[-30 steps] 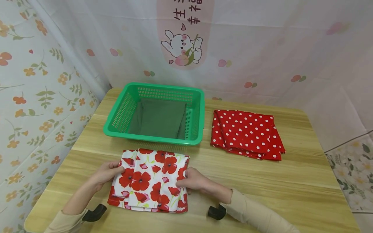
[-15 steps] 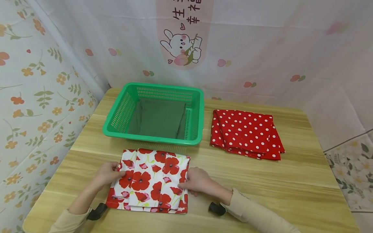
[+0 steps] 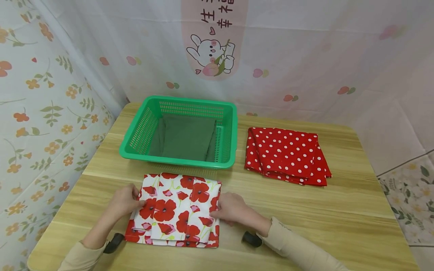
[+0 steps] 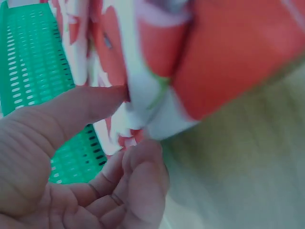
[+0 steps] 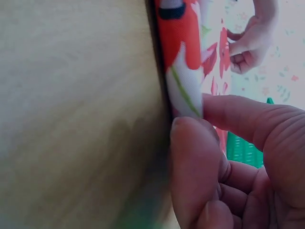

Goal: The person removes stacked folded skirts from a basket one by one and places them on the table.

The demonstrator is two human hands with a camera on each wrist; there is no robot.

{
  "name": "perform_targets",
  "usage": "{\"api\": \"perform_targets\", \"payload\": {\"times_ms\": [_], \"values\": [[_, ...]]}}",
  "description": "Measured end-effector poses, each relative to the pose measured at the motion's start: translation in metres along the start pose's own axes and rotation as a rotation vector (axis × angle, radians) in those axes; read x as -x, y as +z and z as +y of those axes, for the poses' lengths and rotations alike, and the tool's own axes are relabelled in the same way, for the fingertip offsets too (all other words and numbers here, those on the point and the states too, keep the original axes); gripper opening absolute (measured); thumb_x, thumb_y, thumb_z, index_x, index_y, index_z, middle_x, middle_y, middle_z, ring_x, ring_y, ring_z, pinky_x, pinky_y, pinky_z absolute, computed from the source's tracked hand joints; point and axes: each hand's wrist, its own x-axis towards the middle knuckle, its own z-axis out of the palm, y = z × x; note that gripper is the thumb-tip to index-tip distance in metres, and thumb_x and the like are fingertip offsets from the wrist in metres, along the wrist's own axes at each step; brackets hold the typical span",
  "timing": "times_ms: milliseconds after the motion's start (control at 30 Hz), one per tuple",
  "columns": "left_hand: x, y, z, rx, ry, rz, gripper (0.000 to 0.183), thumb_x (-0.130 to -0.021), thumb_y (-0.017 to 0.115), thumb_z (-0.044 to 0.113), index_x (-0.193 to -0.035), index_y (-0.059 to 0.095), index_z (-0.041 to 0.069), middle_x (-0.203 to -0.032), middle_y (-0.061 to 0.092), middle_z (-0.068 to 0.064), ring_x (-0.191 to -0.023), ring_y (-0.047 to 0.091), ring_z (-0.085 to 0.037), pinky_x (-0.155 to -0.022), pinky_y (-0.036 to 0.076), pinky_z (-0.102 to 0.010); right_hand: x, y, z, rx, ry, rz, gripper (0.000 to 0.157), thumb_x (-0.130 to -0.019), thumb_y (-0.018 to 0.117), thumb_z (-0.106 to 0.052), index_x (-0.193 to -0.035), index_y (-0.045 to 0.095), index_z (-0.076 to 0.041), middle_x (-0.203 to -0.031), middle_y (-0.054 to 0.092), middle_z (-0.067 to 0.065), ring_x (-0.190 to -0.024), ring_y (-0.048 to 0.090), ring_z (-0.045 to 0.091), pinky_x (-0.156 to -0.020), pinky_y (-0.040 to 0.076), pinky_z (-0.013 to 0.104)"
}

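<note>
A folded white cloth with red poppies (image 3: 173, 214) lies on the wooden table in front of the basket. At its left edge, my left hand (image 3: 123, 201) pinches the layers, thumb on top and fingers below. The left wrist view shows that thumb (image 4: 90, 105) on the poppy cloth (image 4: 157, 57), fingertips at its underside. My right hand (image 3: 234, 209) grips the opposite edge the same way. In the right wrist view, the right thumb (image 5: 233, 112) and index finger (image 5: 193, 152) close on the folded edge (image 5: 183, 90).
Behind the poppy cloth stands a green plastic basket (image 3: 179, 162) holding a folded dark green cloth (image 3: 190, 137). A red cloth with white dots (image 3: 285, 154) lies folded at the right. Printed curtains (image 3: 298, 56) hang along the table's back and left.
Both hands stay at the cloth's two side edges. They shift only slightly, the right a little outward and up along its edge. The cloth, basket and dotted cloth look the same.
</note>
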Motion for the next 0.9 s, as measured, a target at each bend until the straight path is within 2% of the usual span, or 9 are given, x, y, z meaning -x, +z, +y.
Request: {"api": "perform_targets", "payload": {"times_ms": [100,267,433,567,800,900], "values": [[0.001,-0.003,0.004,0.043,0.023,0.01,0.031,-0.074,0.076,0.012,-0.082,0.049,-0.001,-0.066,0.046,-0.005,-0.058,0.043,-0.017,-0.049,0.035,-0.026,0.001,-0.005,-0.003,0.008,-0.033,0.036,0.025,-0.08,0.073,-0.033,-0.076,0.063,-0.011,-0.044,0.05,-0.003,-0.036,0.049,0.014,-0.04,0.031,0.019],[0.0,-0.012,0.015,0.247,0.11,0.032,0.024,-0.079,0.073,0.009,-0.087,0.053,-0.003,-0.068,0.053,-0.005,-0.055,0.05,-0.016,-0.047,0.042,-0.024,0.001,-0.018,-0.009,-0.014,-0.141,0.125,0.032,-0.082,0.071,-0.028,-0.056,0.06,-0.013,-0.042,0.047,-0.008,-0.037,0.047,0.009,-0.04,0.031,0.019],[-0.006,-0.031,0.029,0.419,0.18,0.076,0.023,-0.085,0.067,0.009,-0.097,0.056,-0.008,-0.079,0.062,-0.011,-0.06,0.059,-0.015,-0.054,0.051,-0.024,0.002,-0.037,-0.019,-0.064,-0.244,0.202,0.024,-0.085,0.068,-0.025,-0.066,0.067,-0.01,-0.046,0.05,-0.009,-0.04,0.049,0.006,-0.043,0.036,0.02],[-0.012,-0.044,0.039,0.526,0.216,0.1,0.027,-0.089,0.062,0.009,-0.105,0.053,-0.011,-0.084,0.063,-0.01,-0.066,0.063,-0.012,-0.06,0.054,-0.025,0.001,-0.054,-0.029,-0.13,-0.307,0.26,0.018,-0.087,0.066,-0.02,-0.076,0.07,-0.006,-0.053,0.057,-0.003,-0.044,0.052,0.006,-0.044,0.04,0.021],[-0.028,-0.056,0.056,0.603,0.245,0.16,0.034,-0.091,0.06,0.013,-0.113,0.051,-0.011,-0.081,0.059,0.009,-0.068,0.061,-0.004,-0.063,0.053,-0.021,-0.005,-0.081,-0.04,-0.27,-0.401,0.319,0.014,-0.089,0.063,-0.012,-0.08,0.067,-0.002,-0.058,0.06,0.006,-0.052,0.06,0.025,-0.043,0.041,0.022],[-0.036,-0.06,0.062,0.631,0.251,0.176,0.035,-0.091,0.06,0.014,-0.115,0.051,-0.011,-0.083,0.06,0.01,-0.071,0.061,-0.003,-0.065,0.053,-0.019,-0.008,-0.092,-0.045,-0.299,-0.421,0.348,0.014,-0.089,0.063,-0.012,-0.084,0.067,0.0,-0.061,0.061,0.008,-0.054,0.06,0.024,-0.044,0.042,0.023]]}}
